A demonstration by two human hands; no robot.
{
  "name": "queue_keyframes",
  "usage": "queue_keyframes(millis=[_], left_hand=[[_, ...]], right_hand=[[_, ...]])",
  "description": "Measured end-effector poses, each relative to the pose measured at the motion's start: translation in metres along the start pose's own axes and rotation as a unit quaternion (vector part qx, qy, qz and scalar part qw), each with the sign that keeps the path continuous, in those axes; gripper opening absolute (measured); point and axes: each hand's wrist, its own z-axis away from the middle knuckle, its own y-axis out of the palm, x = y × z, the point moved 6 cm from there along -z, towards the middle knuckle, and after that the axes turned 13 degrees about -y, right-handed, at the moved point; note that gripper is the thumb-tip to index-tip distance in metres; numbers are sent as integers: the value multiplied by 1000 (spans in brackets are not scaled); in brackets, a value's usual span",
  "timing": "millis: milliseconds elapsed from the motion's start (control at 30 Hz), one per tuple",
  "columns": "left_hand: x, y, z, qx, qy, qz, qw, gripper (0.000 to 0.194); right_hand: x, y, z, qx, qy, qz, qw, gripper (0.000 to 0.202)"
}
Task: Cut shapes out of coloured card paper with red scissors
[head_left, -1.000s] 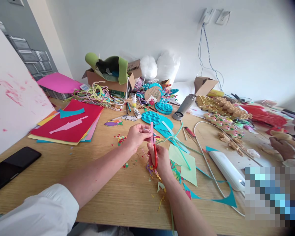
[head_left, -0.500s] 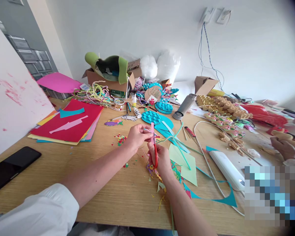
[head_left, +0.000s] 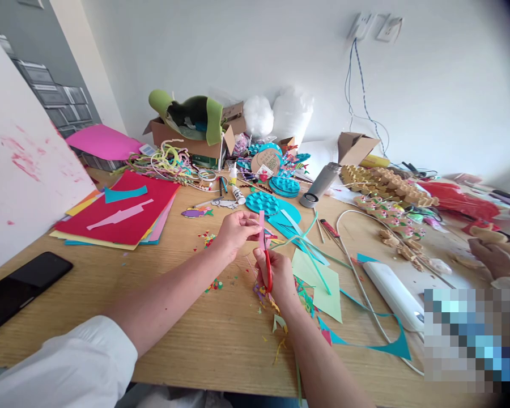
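Observation:
My left hand (head_left: 239, 231) is closed, pinching a narrow pink paper strip (head_left: 262, 222) that stands upright above the table. In my right hand (head_left: 279, 276) are red-handled scissors (head_left: 268, 271), their blades pointing up at the strip's lower end. Whether the blades are touching the paper is hard to make out. Paper scraps (head_left: 215, 285) in several colours lie below and beside my hands. A pale green sheet (head_left: 323, 286) lies just right of my right hand. Beyond the hands are blue paper pieces (head_left: 289, 212) and a blue egg-carton piece (head_left: 261, 203).
Stacked coloured paper (head_left: 123, 209) lies at left, with a black phone (head_left: 25, 289) nearer. A metal flask (head_left: 322, 184) lies at the back. On the right are a white power strip (head_left: 393, 294), a looping cable (head_left: 344, 226), a utility knife (head_left: 329, 228) and another person's hand (head_left: 491, 255).
The pink strip has shifted slightly, with my left fingers now a little lower and further left on it. The scissors stay almost in place in my right hand.

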Motion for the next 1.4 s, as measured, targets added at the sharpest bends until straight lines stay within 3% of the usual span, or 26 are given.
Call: queue_keyframes(millis=[500, 1400], left_hand=[[2, 3, -1, 2, 22, -17, 1000, 24], [0, 5, 5, -9, 19, -28, 999, 24]], right_hand=[[2, -3, 0, 8, -17, 49, 999, 51], [-1, -3, 0, -10, -13, 26, 1000, 54]])
